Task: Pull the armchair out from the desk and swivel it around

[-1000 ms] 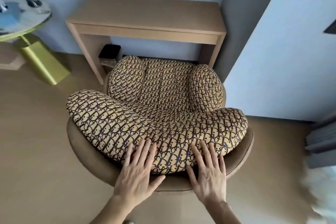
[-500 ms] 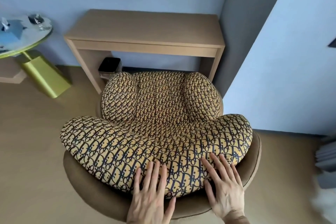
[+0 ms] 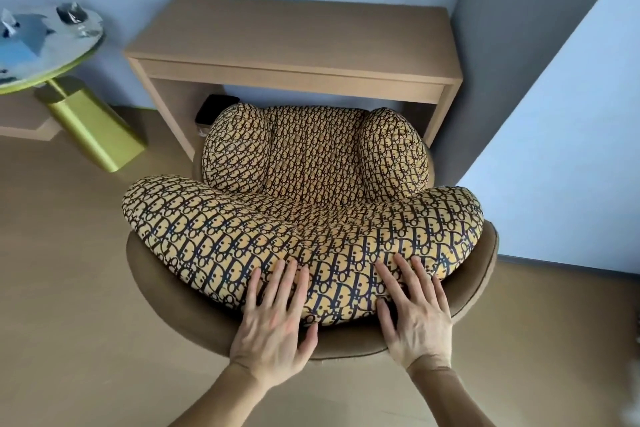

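Observation:
The armchair (image 3: 311, 184) has a brown round shell and yellow cushions with a dark pattern. Its seat faces the light wooden desk (image 3: 294, 38), and the front of the seat reaches just under the desk's edge. I stand behind its backrest. My left hand (image 3: 277, 319) lies on the backrest cushion with fingers spread and the thumb down on the shell rim. My right hand (image 3: 415, 315) grips the same cushion further right, its thumb tucked between cushion and shell.
A round side table (image 3: 45, 42) on a gold base (image 3: 93, 128) stands to the left of the desk. A small black object (image 3: 214, 109) sits under the desk's left side. A wall corner (image 3: 554, 149) juts out close on the right. Bare floor lies left and behind.
Both hands have stayed on the backrest cushion. My view has shifted, with more of my forearms showing now. The chair sits about where it was relative to the desk.

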`<state>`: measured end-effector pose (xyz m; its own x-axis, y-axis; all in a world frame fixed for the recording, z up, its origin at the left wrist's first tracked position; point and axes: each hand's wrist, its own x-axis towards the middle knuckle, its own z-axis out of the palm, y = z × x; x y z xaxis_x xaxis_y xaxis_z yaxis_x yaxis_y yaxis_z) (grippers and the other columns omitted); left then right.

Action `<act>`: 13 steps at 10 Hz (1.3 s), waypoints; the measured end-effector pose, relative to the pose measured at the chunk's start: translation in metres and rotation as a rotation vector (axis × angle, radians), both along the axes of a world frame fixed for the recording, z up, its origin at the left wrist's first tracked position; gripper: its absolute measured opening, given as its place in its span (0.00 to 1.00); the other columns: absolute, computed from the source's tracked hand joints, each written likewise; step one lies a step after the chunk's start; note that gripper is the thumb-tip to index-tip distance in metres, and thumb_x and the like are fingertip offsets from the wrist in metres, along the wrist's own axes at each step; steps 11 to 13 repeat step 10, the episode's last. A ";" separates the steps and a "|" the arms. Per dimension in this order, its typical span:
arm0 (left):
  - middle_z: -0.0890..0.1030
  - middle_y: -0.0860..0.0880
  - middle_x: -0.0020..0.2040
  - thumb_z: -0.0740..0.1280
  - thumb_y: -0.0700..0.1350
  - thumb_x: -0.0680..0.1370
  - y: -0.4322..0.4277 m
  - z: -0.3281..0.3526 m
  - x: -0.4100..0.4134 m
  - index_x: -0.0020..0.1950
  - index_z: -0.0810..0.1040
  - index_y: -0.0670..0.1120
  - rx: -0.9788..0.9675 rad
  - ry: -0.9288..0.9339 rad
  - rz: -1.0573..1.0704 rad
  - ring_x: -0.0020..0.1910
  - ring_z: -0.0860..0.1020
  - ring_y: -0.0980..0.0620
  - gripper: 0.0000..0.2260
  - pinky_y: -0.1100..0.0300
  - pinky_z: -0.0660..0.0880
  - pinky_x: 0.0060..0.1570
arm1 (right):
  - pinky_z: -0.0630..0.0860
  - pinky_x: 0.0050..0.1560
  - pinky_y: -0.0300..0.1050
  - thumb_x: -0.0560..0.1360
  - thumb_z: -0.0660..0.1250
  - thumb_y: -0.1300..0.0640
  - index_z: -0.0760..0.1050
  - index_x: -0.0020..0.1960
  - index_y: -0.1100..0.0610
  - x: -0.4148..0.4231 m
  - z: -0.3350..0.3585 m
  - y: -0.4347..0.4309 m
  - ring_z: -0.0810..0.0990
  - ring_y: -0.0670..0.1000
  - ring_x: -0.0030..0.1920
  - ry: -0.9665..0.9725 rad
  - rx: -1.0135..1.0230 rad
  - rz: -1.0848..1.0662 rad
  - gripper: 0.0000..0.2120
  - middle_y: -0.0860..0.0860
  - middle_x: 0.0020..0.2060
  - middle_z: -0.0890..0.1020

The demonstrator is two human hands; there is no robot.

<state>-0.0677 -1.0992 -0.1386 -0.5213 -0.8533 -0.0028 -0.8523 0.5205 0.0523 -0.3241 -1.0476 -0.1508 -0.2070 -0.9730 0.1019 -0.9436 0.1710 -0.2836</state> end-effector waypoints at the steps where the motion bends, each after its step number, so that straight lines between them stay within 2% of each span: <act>1: 0.61 0.40 0.82 0.59 0.61 0.77 -0.021 0.000 -0.001 0.83 0.56 0.43 -0.016 -0.004 -0.007 0.82 0.56 0.41 0.38 0.32 0.57 0.77 | 0.59 0.80 0.60 0.79 0.56 0.41 0.59 0.80 0.37 0.000 0.000 -0.020 0.55 0.50 0.83 0.001 0.002 -0.005 0.29 0.44 0.80 0.65; 5: 0.62 0.40 0.82 0.59 0.60 0.77 -0.047 -0.008 0.018 0.82 0.57 0.43 -0.046 0.000 -0.035 0.82 0.56 0.41 0.37 0.33 0.54 0.78 | 0.58 0.80 0.60 0.80 0.54 0.39 0.60 0.79 0.36 0.023 -0.002 -0.038 0.55 0.51 0.83 0.028 0.008 -0.033 0.28 0.44 0.80 0.65; 6: 0.62 0.40 0.82 0.58 0.61 0.77 -0.049 -0.009 0.017 0.82 0.56 0.44 -0.041 0.011 -0.031 0.82 0.56 0.41 0.37 0.33 0.54 0.78 | 0.55 0.81 0.58 0.80 0.51 0.39 0.58 0.80 0.36 0.025 0.004 -0.039 0.54 0.50 0.83 0.045 0.068 -0.035 0.27 0.44 0.81 0.63; 7: 0.60 0.41 0.83 0.55 0.63 0.79 -0.048 -0.006 0.018 0.83 0.55 0.45 -0.027 -0.006 -0.033 0.83 0.55 0.42 0.37 0.34 0.52 0.78 | 0.52 0.82 0.58 0.83 0.51 0.39 0.53 0.81 0.36 0.028 0.020 -0.036 0.47 0.49 0.84 0.035 0.201 -0.024 0.26 0.44 0.83 0.57; 8: 0.54 0.42 0.84 0.50 0.66 0.81 -0.048 0.006 0.021 0.84 0.49 0.45 0.030 -0.061 -0.020 0.84 0.49 0.43 0.38 0.35 0.46 0.79 | 0.50 0.82 0.62 0.83 0.55 0.40 0.50 0.82 0.39 0.041 0.059 -0.027 0.46 0.49 0.84 -0.072 0.298 -0.019 0.30 0.44 0.83 0.54; 9: 0.42 0.45 0.85 0.51 0.68 0.80 -0.044 0.030 0.024 0.83 0.39 0.50 0.149 -0.099 0.003 0.83 0.39 0.44 0.40 0.36 0.37 0.80 | 0.54 0.81 0.57 0.82 0.63 0.44 0.53 0.82 0.44 0.052 0.123 -0.007 0.56 0.48 0.82 -0.240 0.171 -0.007 0.33 0.45 0.81 0.62; 10: 0.42 0.45 0.85 0.54 0.68 0.80 -0.025 0.060 0.032 0.82 0.36 0.58 0.189 -0.035 0.027 0.83 0.41 0.41 0.38 0.33 0.35 0.78 | 0.60 0.77 0.40 0.78 0.69 0.45 0.60 0.79 0.42 0.053 0.211 0.022 0.68 0.45 0.76 -0.482 -0.086 0.048 0.32 0.42 0.77 0.68; 13: 0.42 0.45 0.85 0.54 0.68 0.80 -0.025 0.060 0.032 0.82 0.36 0.58 0.189 -0.035 0.027 0.83 0.41 0.41 0.38 0.33 0.35 0.78 | 0.60 0.77 0.40 0.78 0.69 0.45 0.60 0.79 0.42 0.053 0.211 0.022 0.68 0.45 0.76 -0.482 -0.086 0.048 0.32 0.42 0.77 0.68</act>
